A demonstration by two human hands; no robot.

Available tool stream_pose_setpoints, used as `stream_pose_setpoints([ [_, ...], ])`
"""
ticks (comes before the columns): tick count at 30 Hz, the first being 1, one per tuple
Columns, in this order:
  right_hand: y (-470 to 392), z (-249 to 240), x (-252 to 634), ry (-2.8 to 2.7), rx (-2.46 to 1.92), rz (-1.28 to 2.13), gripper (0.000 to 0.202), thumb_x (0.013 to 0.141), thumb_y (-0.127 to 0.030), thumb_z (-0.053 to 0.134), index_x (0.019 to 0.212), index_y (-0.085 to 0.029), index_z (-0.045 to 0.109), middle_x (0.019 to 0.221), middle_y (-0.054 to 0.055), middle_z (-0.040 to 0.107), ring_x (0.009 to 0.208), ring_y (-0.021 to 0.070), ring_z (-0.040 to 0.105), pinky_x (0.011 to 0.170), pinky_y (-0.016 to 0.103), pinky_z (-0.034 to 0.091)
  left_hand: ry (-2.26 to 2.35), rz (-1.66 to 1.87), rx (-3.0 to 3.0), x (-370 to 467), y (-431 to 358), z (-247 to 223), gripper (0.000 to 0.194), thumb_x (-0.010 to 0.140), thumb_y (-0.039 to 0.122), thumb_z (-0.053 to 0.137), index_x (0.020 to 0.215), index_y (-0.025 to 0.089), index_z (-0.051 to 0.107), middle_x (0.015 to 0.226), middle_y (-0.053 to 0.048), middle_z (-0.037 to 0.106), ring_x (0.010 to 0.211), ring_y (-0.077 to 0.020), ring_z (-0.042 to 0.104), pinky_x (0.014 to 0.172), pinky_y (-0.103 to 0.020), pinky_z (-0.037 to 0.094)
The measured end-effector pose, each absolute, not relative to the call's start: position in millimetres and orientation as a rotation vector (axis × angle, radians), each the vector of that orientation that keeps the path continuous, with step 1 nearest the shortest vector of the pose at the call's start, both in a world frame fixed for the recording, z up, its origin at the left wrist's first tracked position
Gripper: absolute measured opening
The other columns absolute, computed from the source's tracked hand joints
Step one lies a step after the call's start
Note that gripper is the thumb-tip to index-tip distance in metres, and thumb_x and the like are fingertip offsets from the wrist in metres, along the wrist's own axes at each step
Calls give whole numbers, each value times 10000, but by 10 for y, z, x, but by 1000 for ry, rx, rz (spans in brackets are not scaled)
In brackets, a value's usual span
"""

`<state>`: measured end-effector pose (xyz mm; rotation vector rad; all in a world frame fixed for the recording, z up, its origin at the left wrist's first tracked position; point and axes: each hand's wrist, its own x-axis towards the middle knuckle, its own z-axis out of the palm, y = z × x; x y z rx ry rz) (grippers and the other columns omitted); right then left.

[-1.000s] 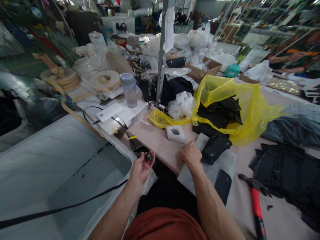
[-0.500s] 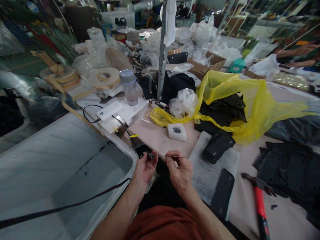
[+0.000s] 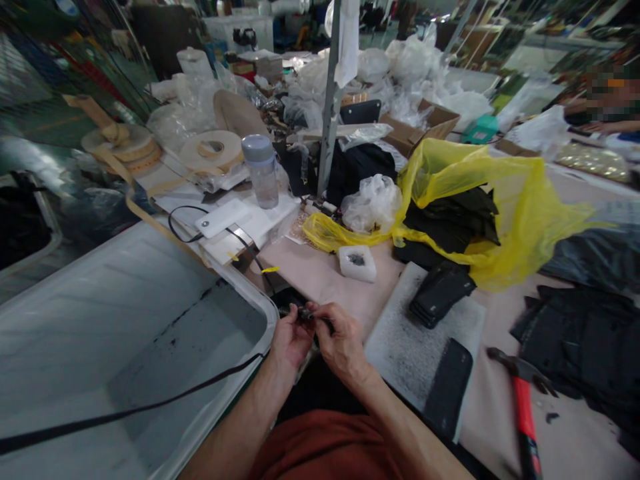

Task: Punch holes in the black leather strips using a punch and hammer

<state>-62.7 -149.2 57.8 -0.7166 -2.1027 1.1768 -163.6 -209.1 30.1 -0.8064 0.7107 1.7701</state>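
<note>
Near the table's front edge, my left hand (image 3: 291,339) holds a small dark metallic part (image 3: 304,313) between thumb and fingers. My right hand (image 3: 341,340) is closed beside it, its fingertips meeting the part. Whatever the right fingers pinch is too small to make out. Beyond the hands sits a small white block (image 3: 357,263) with dark bits in its hollow. To the right, a grey-white board (image 3: 395,340) bears a stack of black pieces (image 3: 441,293) and one single black piece (image 3: 449,387).
A deep grey bin (image 3: 200,347) stands at the left, a black strap across it. A red-handled hammer (image 3: 523,407) lies at the right by black pieces (image 3: 580,347). Behind are a yellow bag (image 3: 520,233), a bottle (image 3: 261,173), a phone (image 3: 225,219) and a metal post (image 3: 330,120).
My right hand has moved left, bringing its fingertips against the dark part in my left hand. The thin tool that showed in the right fingers no longer shows clearly. The view has shifted slightly.
</note>
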Motion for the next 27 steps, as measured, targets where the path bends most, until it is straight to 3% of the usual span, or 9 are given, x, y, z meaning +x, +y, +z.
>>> stream_pose_setpoints([
  [7,-1492,565,-604,-2066,-743,1173,136,823,-131,500,827,-201,617,839,31,652,789,154,608,748,283,479,750,1822,-772,-1638,-2116,253,249,926,219,501,724,113,602,793,-124,695,761,-212,699,686,-320,589],
  [14,-1485,486,-594,-1920,-943,1360,106,807,-222,548,785,-194,648,729,0,640,657,131,570,628,238,451,827,1854,-828,-1642,-2106,327,232,920,201,512,708,132,577,721,-79,679,700,-188,699,654,-308,591],
  [18,-1444,449,-589,-1756,-1052,1635,142,783,-298,597,789,-180,675,662,-8,636,602,128,545,577,232,426,856,1833,-829,-1648,-2107,364,212,919,209,519,728,135,571,753,-82,689,701,-192,704,642,-316,593],
  [27,-1432,491,-580,-1549,-1147,1804,135,702,-300,644,727,-168,662,586,-17,617,556,127,530,545,237,411,841,1835,-719,-1626,-2119,291,151,897,212,558,771,134,585,800,-81,688,772,-213,705,708,-367,595],
])
